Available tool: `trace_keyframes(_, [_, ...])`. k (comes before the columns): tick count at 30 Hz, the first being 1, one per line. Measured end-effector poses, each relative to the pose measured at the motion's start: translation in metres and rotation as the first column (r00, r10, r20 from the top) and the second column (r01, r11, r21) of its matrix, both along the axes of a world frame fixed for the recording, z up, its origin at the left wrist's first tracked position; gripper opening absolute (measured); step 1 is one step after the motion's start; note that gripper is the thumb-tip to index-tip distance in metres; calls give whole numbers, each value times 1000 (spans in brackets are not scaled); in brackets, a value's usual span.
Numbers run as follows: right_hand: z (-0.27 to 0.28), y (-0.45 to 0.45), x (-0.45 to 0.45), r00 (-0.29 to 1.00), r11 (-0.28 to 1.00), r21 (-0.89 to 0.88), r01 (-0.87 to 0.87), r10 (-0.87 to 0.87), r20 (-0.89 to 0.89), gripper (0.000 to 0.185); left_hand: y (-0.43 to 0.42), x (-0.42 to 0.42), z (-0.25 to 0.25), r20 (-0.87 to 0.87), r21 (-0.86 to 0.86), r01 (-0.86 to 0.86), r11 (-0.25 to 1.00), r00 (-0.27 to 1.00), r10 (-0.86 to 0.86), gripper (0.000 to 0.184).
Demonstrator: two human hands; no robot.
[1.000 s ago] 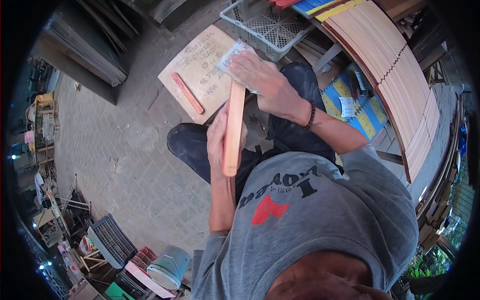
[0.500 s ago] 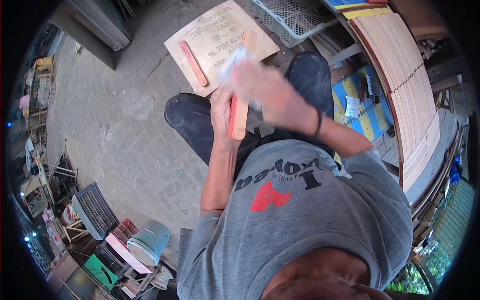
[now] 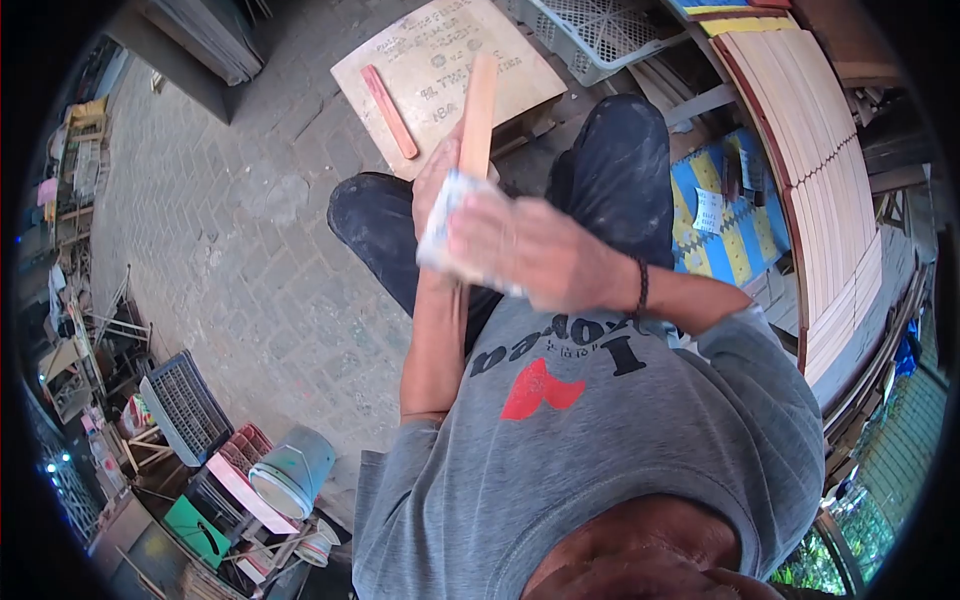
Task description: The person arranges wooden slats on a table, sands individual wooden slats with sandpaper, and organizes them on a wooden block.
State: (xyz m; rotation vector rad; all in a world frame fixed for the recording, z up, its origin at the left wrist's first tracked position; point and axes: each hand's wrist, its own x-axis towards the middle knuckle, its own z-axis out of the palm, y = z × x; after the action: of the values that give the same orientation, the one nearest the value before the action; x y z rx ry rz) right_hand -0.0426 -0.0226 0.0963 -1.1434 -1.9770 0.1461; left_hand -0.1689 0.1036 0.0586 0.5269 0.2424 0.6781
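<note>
My left hand [image 3: 430, 190] is closed around a light wooden strip [image 3: 480, 115], which points away from my body, over my lap. The strip's near end is hidden behind my right hand [image 3: 535, 250]. That hand, blurred by motion, grips a folded white sheet [image 3: 440, 232] with faint printed marks, like the backing of sandpaper, pressed over the near part of the strip. Beyond my hands, a second strip with a reddish face [image 3: 388, 110] lies on a pale board [image 3: 350, 85] with dark lettering.
A white plastic crate [image 3: 585, 70] is at the far right of the board. Stacked light wooden slats [image 3: 800, 130] stand to my right, near a blue and yellow mat [image 3: 740, 255]. A bucket [image 3: 290, 475] and crates sit on the left, on the paved floor [image 3: 240, 290].
My right hand has pulled the white sheet along the strip toward my body, covering its near end. The left hand keeps its hold on the strip.
</note>
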Motion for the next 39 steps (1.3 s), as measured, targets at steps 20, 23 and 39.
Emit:
trace_keyframes(20, [-37, 97, 118, 880, 880, 68, 470, -473, 40, 52, -26, -2, 31, -201, 126, 23, 992, 980, 3, 42])
trace_keyframes(23, [-49, 95, 125, 775, 796, -171, 580, -605, -184, 46, -31, -4, 36, -156, 177, -6, 984, 987, 34, 51])
trace_keyframes(39, [-32, -11, 30, -52, 822, -376, -427, -438, -898, 40, -37, 42, 45, -250, 347, -424, 837, 818, 518, 28])
